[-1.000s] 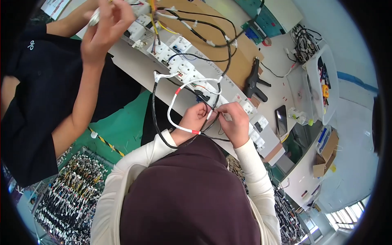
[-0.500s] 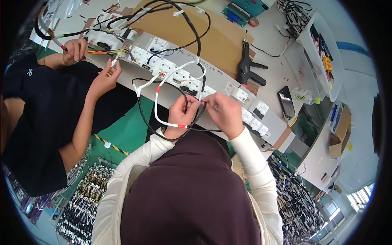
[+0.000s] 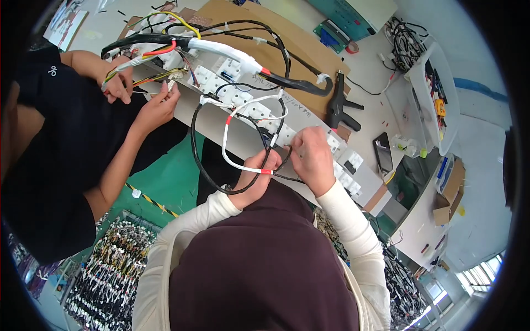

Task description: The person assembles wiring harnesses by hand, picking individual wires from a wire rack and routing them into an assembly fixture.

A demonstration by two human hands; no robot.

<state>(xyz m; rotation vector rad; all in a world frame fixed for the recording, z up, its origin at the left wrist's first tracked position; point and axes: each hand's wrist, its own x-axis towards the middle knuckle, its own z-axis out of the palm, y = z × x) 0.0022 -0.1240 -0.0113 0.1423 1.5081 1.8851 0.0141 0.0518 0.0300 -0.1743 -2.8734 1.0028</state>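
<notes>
A wiring harness of black-taped and white-sleeved cable (image 3: 224, 144) with red bands loops in front of the long board with white holder blocks (image 3: 243, 100). My left hand (image 3: 255, 185) is closed round the black branch of this harness, below the board's near edge. To its right, my right hand (image 3: 314, 163) pinches a black strand of the harness close to the board; its fingertips are partly hidden. On the left, a co-worker's hand (image 3: 157, 110) holds a small white connector (image 3: 171, 85), and the other hand (image 3: 117, 83) is by red, yellow and green wires.
A thick black-and-white cable (image 3: 232, 53) arches over the board. Behind it are brown cardboard (image 3: 309, 55), a black tool with a handle (image 3: 339, 107), a phone (image 3: 382, 151) and a clear bin (image 3: 406, 105). Hanging harnesses (image 3: 113, 265) fill a rack at lower left.
My left hand has come lower, farther from the board, and the gap between my hands has widened. The thick cable has swung right across the board. The co-worker's far hand has dropped lower.
</notes>
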